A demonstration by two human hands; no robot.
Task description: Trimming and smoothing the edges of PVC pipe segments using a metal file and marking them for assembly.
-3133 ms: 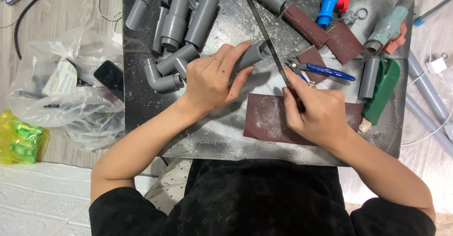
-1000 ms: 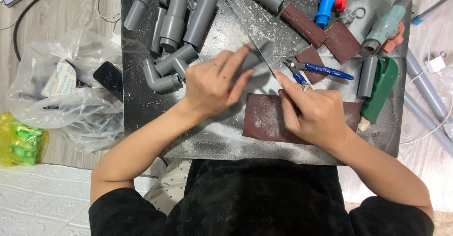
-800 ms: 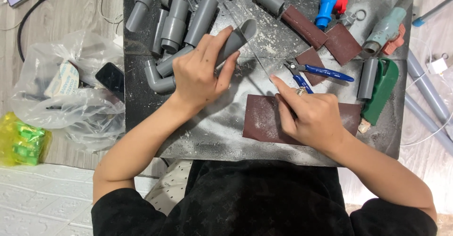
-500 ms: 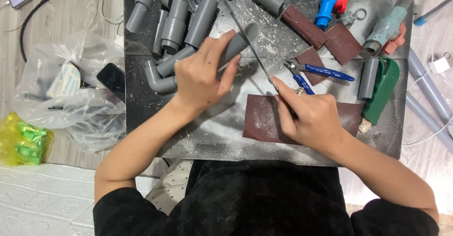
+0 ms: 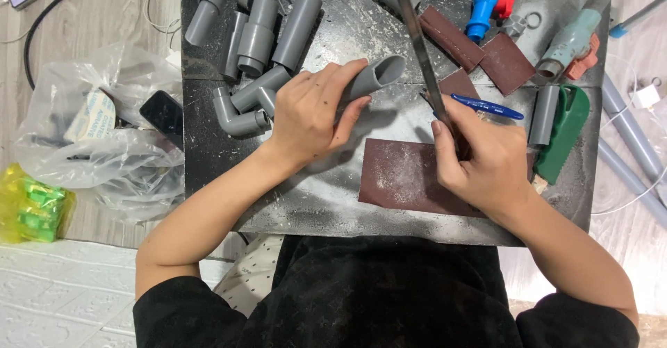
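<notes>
Left hand (image 5: 309, 115) gripping a short grey pipe piece (image 5: 375, 77), right hand (image 5: 483, 160) holding a long metal blade (image 5: 420, 42) over brown sandpaper (image 5: 406, 177).

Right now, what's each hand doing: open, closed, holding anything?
Left hand: closed around a short grey pipe piece with an angled cut end.
Right hand: closed on a long thin metal blade, over the brown sandpaper sheet.
</notes>
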